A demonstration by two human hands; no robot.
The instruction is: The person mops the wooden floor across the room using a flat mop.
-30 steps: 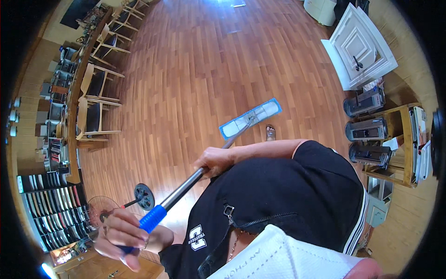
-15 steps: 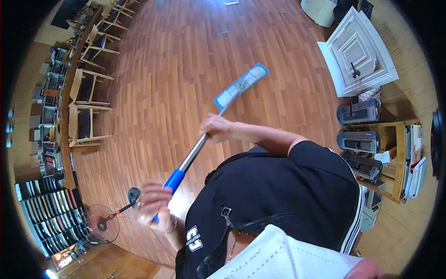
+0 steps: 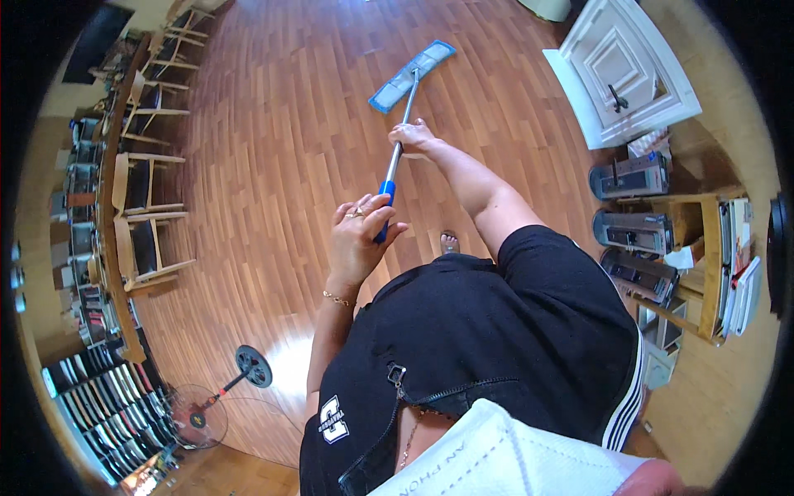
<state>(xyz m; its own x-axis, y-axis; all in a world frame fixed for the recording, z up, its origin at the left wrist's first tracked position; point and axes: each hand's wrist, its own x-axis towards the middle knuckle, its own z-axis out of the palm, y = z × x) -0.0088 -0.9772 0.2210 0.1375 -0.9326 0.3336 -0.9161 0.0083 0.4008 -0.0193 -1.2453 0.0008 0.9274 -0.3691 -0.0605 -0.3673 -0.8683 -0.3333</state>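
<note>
Wooden floor (image 3: 273, 124) fills the room, chairs (image 3: 145, 186) along its left. Seen from the head, the right hand (image 3: 411, 135) grips the mop (image 3: 397, 140) pole midway; the left hand (image 3: 360, 236) wraps its blue end, mop head flat on the floor ahead.

My right hand (image 3: 411, 135) is out ahead, arm stretched nearly straight, fingers curled shut, knuckles up. My left hand (image 3: 357, 240) sits closer to my chest, elbow bent, wrist cocked, fingers wrapped loosely with the index lifted, ring and bracelet showing.
</note>
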